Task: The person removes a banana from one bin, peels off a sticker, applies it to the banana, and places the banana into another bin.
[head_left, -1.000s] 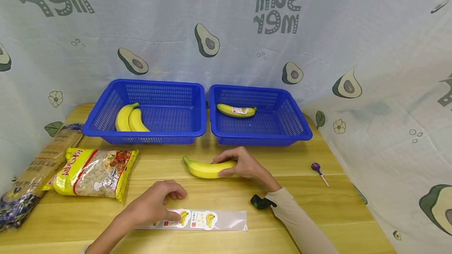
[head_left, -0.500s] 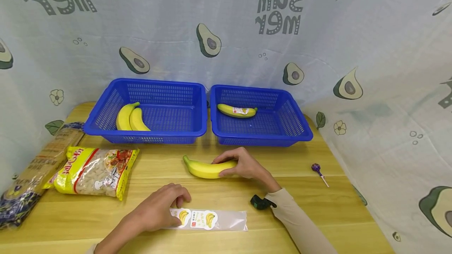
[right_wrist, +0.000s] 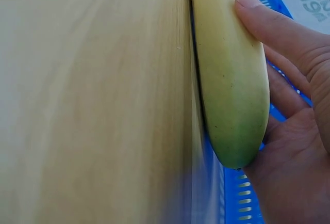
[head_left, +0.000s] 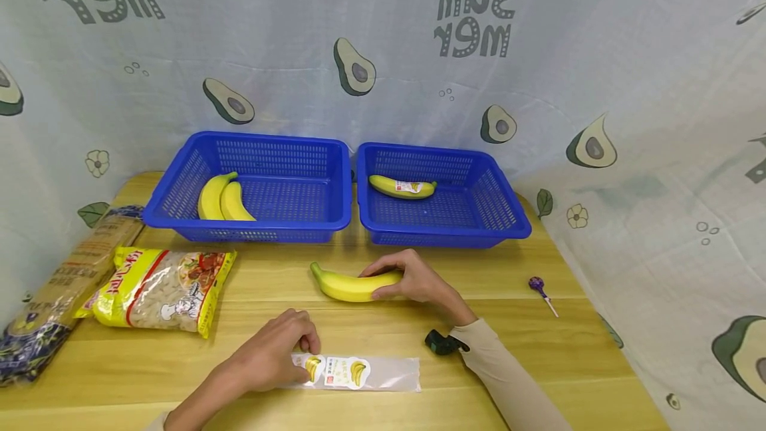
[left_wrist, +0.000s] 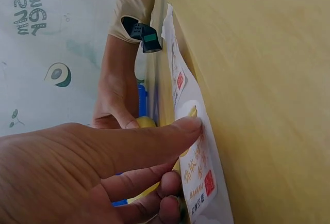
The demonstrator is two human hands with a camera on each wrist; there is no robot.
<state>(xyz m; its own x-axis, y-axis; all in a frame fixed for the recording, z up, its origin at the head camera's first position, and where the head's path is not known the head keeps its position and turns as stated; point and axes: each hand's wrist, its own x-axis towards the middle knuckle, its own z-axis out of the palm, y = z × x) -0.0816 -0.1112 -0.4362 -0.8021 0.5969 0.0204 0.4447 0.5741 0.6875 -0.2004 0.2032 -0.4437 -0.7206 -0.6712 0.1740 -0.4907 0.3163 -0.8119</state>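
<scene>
On the table lies a yellow banana (head_left: 347,287), and my right hand (head_left: 413,278) holds it by its right end, thumb on the near side and fingers on the far side. In the right wrist view the greenish blunt tip of the banana (right_wrist: 232,79) points toward the palm. My left hand (head_left: 269,354) is at the left part of a clear strip of banana stickers (head_left: 391,374). Its thumb lies on a printed sticker and its fingers curl at the strip's far edge, pinching it. The left wrist view shows the thumb on the sticker strip (left_wrist: 209,152); the hand hides the strip's left end.
Behind stand two blue baskets: the left basket (head_left: 269,225) holds two bananas (head_left: 217,198), the right basket (head_left: 443,230) one banana with a sticker (head_left: 383,183). At left lie a yellow food bag (head_left: 161,290) and a long brown package (head_left: 72,285). A lollipop (head_left: 538,285) lies at right.
My left hand has shifted slightly right along the sticker strip, and its fingers have come down closer to the strip's far edge. The right hand and its banana have stayed in place.
</scene>
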